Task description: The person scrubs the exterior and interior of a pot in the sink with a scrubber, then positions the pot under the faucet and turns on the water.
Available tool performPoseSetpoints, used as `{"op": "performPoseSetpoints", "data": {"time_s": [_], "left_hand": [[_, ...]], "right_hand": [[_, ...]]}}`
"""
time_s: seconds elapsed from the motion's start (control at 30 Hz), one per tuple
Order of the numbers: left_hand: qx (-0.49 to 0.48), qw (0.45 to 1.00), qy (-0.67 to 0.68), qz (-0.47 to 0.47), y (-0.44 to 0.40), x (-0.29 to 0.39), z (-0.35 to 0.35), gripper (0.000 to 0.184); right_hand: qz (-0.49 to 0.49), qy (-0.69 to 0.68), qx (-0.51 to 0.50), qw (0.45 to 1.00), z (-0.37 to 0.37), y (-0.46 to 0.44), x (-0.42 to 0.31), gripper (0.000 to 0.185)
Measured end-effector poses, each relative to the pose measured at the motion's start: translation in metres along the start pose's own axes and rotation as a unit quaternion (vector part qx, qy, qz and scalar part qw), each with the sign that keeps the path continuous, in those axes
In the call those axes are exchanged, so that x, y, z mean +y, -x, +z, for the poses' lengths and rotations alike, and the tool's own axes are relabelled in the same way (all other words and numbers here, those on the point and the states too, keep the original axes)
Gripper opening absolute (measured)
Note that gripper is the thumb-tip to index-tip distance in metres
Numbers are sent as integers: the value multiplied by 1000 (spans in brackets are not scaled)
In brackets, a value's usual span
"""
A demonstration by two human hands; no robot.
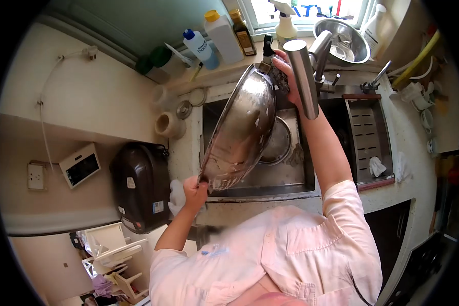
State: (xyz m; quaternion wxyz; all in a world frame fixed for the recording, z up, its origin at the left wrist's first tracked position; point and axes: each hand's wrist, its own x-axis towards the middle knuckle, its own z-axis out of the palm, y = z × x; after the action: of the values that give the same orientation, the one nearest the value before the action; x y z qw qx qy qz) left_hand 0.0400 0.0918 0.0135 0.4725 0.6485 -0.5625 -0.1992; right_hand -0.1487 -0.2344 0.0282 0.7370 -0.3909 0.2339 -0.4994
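A metal wok [242, 122] with soap suds on its outer side is tilted up on edge over the sink [290, 191]. My left hand [195, 191] is closed around its near end, low on the left. At the far end, beside the wok's dark handle [267, 47], my right hand [289, 76] holds a grey scouring pad [280, 79] against the metal. The tap [302, 76] partly covers that hand. In the sink, a round metal pan or lid [277, 144] lies behind the wok, with a greyish rag or scrubber [295, 155] next to it.
Bottles line the back ledge, among them a white one with a yellow cap [223, 35] and a spray bottle [285, 25]. A steel bowl [359, 43] stands behind the tap. To the right is a slotted drainer [364, 132]; a dark appliance [140, 186] sits left.
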Motion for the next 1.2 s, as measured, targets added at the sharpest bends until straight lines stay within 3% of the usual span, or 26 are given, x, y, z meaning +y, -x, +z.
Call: {"op": "performPoseSetpoints", "data": {"time_s": [0.1,0.17,0.33,0.47,0.57,0.77,0.97,1.13,1.2], "left_hand": [[2,992,83,-94,21,-26,13,44],[-14,988,109,-112,31,-33,20,42],[-26,982,133,-131,49,-59,42,37],[-57,989,89,-104,54,-82,45,36],[-17,998,60,11,33,-63,54,30],[-226,967,-117,21,38,-93,66,21],[-202,963,-128,119,48,-99,84,22],[-291,947,-119,60,74,-128,97,23],[-298,945,-125,55,88,-140,102,24]], "right_hand": [[22,-18,-47,998,-32,-27,41,47],[-2,128,-27,991,-16,-19,29,47],[-27,142,-79,986,14,-9,10,44],[-58,134,-97,985,34,-4,-1,41],[-56,110,-117,985,40,-7,-3,40],[-88,152,-183,967,54,7,7,38],[-85,219,-249,939,74,30,17,37],[-50,331,-275,901,88,49,18,36],[-92,387,-278,875,97,57,18,36]]}}
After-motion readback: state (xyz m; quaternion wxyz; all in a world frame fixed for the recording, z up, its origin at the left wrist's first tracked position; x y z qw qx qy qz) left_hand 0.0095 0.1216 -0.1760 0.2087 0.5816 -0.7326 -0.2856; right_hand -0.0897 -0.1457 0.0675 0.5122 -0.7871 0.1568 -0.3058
